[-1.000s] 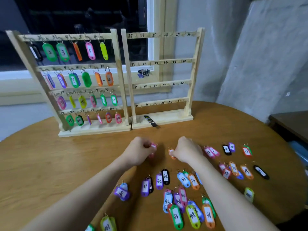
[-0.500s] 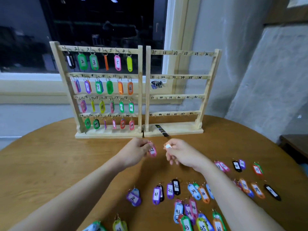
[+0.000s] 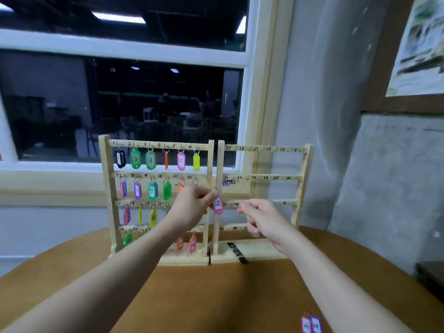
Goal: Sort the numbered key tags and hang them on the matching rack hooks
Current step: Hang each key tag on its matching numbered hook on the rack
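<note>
A round, smooth wooden table [image 3: 216,296] fills the lower frame, carrying two pale slatted wooden racks [image 3: 262,203] at centre. The left hand [image 3: 192,206] pinches a pink oblong plastic tag marked 25 [image 3: 218,205] mid-frame; the right hand [image 3: 260,217] curls around a small orange tag [image 3: 239,208].

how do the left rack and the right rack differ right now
The left rack has coloured tags hanging on every row, among them green 2 and green 3; the right rack shows only bare hooks. The left rack's top bar is numbered from 1, the right rack's from 25. Both are pale wood with four bars, standing side by side on the table.
</note>
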Motion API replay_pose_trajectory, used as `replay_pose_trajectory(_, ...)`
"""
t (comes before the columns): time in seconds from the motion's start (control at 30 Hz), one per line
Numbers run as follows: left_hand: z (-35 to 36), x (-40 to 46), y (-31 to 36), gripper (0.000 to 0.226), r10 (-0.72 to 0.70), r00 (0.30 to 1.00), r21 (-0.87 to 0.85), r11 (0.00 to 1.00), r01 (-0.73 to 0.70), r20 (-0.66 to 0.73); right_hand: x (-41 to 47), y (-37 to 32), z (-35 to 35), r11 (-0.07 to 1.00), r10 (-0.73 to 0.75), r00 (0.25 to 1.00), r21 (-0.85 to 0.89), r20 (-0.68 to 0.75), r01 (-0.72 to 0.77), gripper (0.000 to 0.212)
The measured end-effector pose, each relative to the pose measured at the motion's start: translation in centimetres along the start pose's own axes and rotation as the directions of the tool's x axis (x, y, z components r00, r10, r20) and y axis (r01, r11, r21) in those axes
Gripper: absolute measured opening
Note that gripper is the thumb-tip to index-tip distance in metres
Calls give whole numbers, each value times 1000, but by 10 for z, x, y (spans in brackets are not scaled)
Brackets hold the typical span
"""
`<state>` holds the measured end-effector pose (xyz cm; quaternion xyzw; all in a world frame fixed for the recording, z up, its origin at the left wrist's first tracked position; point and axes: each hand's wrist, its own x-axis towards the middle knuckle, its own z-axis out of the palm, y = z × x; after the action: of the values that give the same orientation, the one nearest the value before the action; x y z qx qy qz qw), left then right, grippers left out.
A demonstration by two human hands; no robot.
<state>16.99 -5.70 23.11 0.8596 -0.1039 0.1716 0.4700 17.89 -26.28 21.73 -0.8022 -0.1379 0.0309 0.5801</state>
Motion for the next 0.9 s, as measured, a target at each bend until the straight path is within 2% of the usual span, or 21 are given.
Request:
replay_pose_trajectory(0.13,-11,41,34,43,24,998,-38,999,-27,-59,27,-33,-6,993,-115,981,-52,-158,108,24)
replay_pose_trajectory(0.27,-11,77,54,45,50,995,23,999,-48,-89,53,-55,-12,983,-183,938,-32,-293,182,26)
replay_pose_trajectory(0.47,5,105,62,43,70,995,53,996,-67,-68,78,-67,-20,955,-296,888,-91,-352,283,29)
replay_pose_trajectory(0.67,13,121,59,41,105,991,-6,994,-106,-84,88,-62,-28,937,-346,851,-100,-395,334,31)
replay_pose_trajectory(0.77,19,127,57,42,84,994,6,997,-83,-65,94,-58,-29,932,-357,838,-103,-412,346,28)
replay_pose_trajectory(0.9,27,130,53,44,44,993,23,999,-41,-108,104,-54,-28,928,-369,818,-133,-441,348,27)
